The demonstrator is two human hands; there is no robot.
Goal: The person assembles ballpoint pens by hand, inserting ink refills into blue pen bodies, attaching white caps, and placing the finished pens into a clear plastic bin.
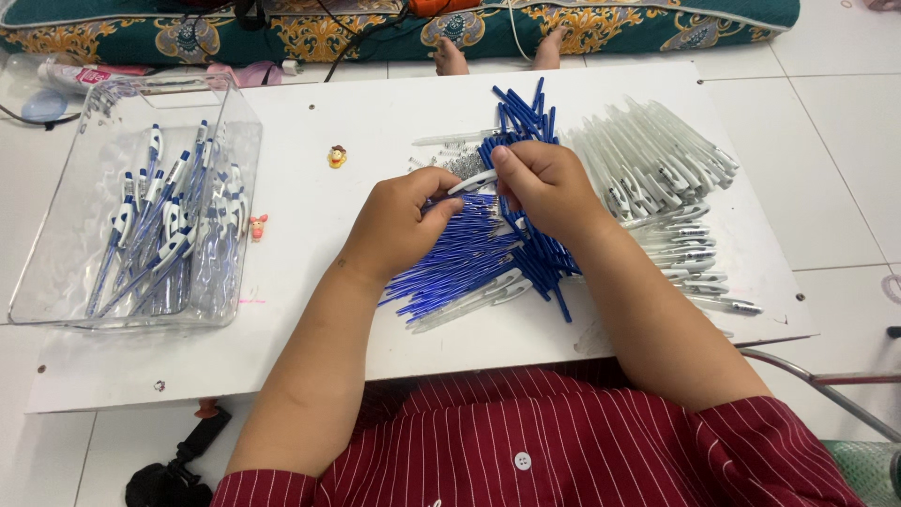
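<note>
Clear bin (56, 282): well to the left of the fingers, on the white surface (319, 338); it holds finished pens (164, 239) with blue bodies and white clips, lying loosely on each other.
Small figures: one yellow toy (337, 156) and one pink toy (257, 226) sit on the surface between the bin and the left hand, apart from both.
Left hand (399, 225): the fingers are curled and pressed together around the near end of a white pen part (472, 180); the thumb lies on top of it. The hand rests on the blue refills (450, 263).
Blue refills: a flat heap under and just in front of both hands, touching them.
Springs (462, 165): a small grey pile just behind the fingertips, between the two hands and the far edge.
Right hand (549, 188): the fingers are bent and pinch the other end of the same white part, with the thumb near its tip. What goes into the part is hidden by the fingers.
Blue barrels (524, 117): a dark blue heap behind and under the right hand.
White clip parts (657, 160): a big fan-shaped pile to the right of the right fingers, near but not touching.
Step in hand: I judge that one pen is being put together, the two hands joining pieces.
Next move: it probably needs the pieces held straight in one line and pushed with care, so nothing small bends or slips out.
</note>
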